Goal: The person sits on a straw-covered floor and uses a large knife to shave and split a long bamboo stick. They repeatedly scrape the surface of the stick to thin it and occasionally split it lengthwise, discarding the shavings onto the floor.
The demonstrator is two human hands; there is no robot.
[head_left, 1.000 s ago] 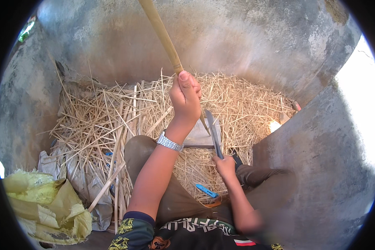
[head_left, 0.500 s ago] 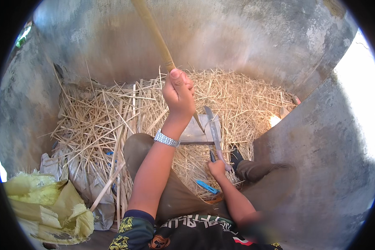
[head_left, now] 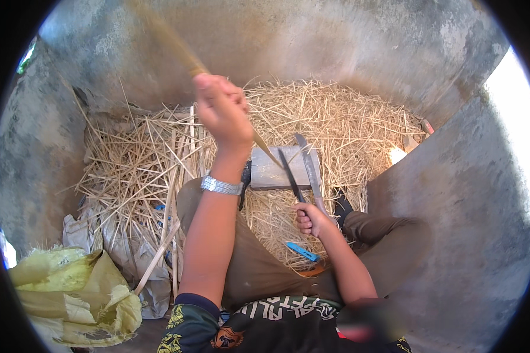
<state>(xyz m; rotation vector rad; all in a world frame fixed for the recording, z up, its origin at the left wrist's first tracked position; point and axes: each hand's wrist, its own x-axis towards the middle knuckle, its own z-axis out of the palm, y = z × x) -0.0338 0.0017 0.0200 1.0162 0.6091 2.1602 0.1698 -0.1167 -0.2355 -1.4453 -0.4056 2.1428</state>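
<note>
The shaping of the stick [head_left: 179, 50] looks part done. Its near end, below the left hand [head_left: 221, 109], tapers to a narrow point over the block [head_left: 271, 167]; its far length looks thicker and seems less worked, though it is blurred and runs toward the far left edge of view. How much cutting is left cannot be told. The left grip is closed firmly round the stick at mid-length. The right grip is wrapped round the handle of the knife [head_left: 290, 173], whose dark blade points far, close to the stick's tip; whether they touch is unclear. A longer blade [head_left: 309, 167] lies across the right part of the block, just beside the knife.

The block is a pale, flat-topped slab on a floor strewn with straw-like shavings [head_left: 335, 123]. Longer strips [head_left: 141, 150] are heaped at left, suggesting plenty of earlier cutting. Near the seated person's lap lie a blue tool [head_left: 302, 252] and an orange piece [head_left: 313, 270]. A frayed yellow sack [head_left: 94, 294] slumps at near left. Stained grey walls [head_left: 347, 47] close in the space, and bright light shows at far right.
</note>
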